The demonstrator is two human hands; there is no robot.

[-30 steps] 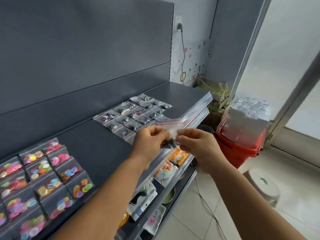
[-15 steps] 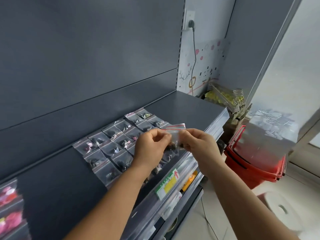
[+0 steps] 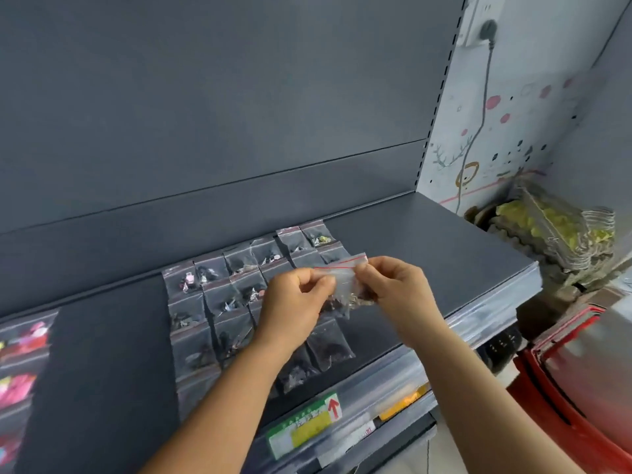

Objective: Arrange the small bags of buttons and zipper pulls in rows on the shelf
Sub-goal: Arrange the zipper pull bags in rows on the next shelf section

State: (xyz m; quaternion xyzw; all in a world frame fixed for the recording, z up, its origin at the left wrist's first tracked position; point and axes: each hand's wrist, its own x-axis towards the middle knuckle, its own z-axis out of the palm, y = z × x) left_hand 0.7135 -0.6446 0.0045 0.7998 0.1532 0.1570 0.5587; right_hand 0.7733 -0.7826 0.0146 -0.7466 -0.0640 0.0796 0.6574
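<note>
A small clear zip bag (image 3: 342,278) with a red seal line and dark zipper pulls inside hangs between my two hands, above the shelf. My left hand (image 3: 294,302) pinches its left edge and my right hand (image 3: 393,285) pinches its right edge near the seal. Below them, several similar small bags of zipper pulls (image 3: 219,302) lie in rows on the dark grey shelf (image 3: 427,248). My hands and forearms hide part of these rows. Bags of pink and coloured buttons (image 3: 20,364) lie at the shelf's far left.
A clear price strip with a green and yellow label (image 3: 304,425) runs along the shelf's front edge. Red baskets (image 3: 574,381) stand to the lower right. A pile of yellow packets and wire hooks (image 3: 554,230) sits right of the shelf, below a plugged-in wall socket (image 3: 482,25).
The view has swung up and right, so the coloured button bags slid to the left edge. Both hands with the small bag moved from the shelf's front edge to over the zipper pull rows.
</note>
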